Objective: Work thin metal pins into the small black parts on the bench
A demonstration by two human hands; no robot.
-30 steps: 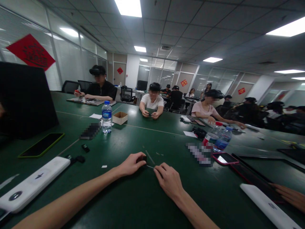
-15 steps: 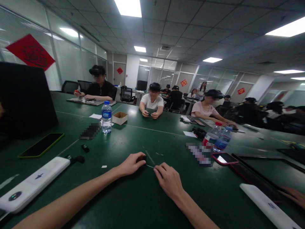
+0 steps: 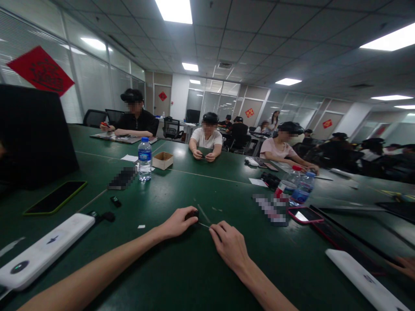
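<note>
A dark green worktop [image 3: 168, 278] fills the near view, with a person in white [image 3: 206, 137] seated across it. A long white device [image 3: 48, 246] lies on the left, beyond the left forearm, and a second white unit [image 3: 361, 276] at the lower right. Next in size comes a phone with a green edge [image 3: 56, 197], flat at the left.

The two hands rest low over the middle of the worktop, near each other but apart. The left hand [image 3: 180, 223] is closed on a small dark piece [image 3: 196, 214], gripped at the fingertips; the right hand [image 3: 228, 242], fingers curled, appears to pinch a thin rod [image 3: 204, 225].

That rod bridges the gap — its long axis runs nearly crosswise, from the right fingertips leftward and slightly away, toward the dark piece. Its exposed length is nearer the right hand at one end and close to the left thumb at the other; whether it touches the dark piece I cannot tell.

The piece looks black and compact, mostly covered by fingers. The rod looks pale, straight and slender — perhaps metal — and anything behind it is hidden under the right palm.
</note>
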